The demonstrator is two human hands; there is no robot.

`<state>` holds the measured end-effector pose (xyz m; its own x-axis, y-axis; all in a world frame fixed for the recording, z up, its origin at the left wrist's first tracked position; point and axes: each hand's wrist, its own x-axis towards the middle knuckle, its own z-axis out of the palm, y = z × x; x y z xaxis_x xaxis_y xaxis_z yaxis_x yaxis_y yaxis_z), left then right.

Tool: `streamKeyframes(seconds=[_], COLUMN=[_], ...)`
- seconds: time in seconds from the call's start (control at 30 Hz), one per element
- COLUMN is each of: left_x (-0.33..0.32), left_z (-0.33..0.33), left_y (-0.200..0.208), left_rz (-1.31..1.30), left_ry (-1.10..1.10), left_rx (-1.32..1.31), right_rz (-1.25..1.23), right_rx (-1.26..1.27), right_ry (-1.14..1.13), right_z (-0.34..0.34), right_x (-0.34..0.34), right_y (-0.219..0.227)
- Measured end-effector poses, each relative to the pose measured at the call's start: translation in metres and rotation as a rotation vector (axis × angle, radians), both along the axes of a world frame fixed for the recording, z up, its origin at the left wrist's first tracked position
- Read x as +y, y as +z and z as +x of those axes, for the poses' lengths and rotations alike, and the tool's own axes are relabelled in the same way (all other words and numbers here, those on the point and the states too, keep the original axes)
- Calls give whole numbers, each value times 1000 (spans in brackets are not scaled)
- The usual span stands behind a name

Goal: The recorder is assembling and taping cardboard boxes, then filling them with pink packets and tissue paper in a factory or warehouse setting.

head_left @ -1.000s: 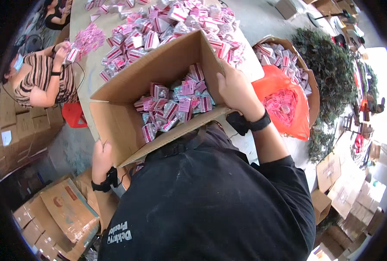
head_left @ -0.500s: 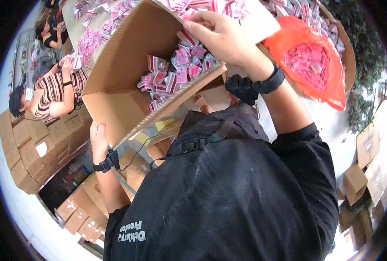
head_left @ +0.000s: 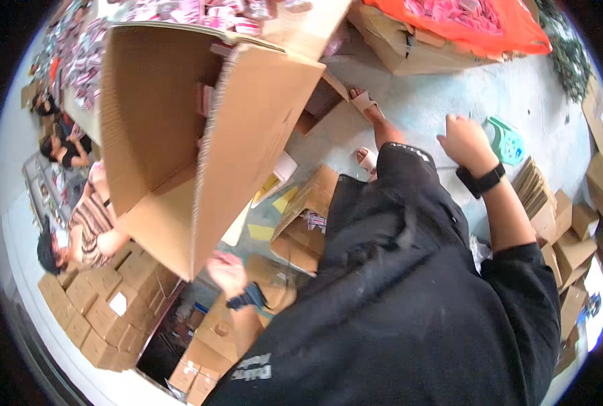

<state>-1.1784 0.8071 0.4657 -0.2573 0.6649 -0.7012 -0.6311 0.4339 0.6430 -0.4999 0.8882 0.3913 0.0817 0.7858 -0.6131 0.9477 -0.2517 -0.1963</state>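
Note:
A large open cardboard box (head_left: 261,128) stands tilted at the edge of the packing table, its mouth turned to the left. Inside, a few pink-and-white packets (head_left: 205,100) peek out; the near wall hides the rest. Just below the box's lower corner is my left hand (head_left: 226,272), palm up and fingers apart, with nothing in it. I cannot tell whether its fingertips touch the cardboard. Well away to the right, over the floor, my right hand (head_left: 466,140) has its fingers curled in, and no object shows in it.
Loose packets cover the table (head_left: 308,27) behind the box. An orange bag (head_left: 518,30) of pink packets sits on a carton at the back right. A green stool (head_left: 505,141) stands on the floor. An open carton (head_left: 308,230) and stacked boxes (head_left: 101,308) lie near; a striped-shirted person works left.
My right hand has left the box's upper edge and swung right. My left hand has loosened from the lower corner. The view has turned, and the box now shows its outer wall.

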Motion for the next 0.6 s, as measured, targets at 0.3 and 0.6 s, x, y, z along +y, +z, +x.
streamKeyframes(seconds=[0.3, 0.6], left_x=[-7, 140], left_z=[245, 314], left_y=[-210, -521], left_rz=[-308, 158], left_ry=[-1232, -1530], left_rx=[255, 2110], right_rz=[-310, -448], right_rx=[475, 750], right_ry=[82, -714], right_z=[-77, -93], right_x=[-123, -218], right_y=[-137, -225])
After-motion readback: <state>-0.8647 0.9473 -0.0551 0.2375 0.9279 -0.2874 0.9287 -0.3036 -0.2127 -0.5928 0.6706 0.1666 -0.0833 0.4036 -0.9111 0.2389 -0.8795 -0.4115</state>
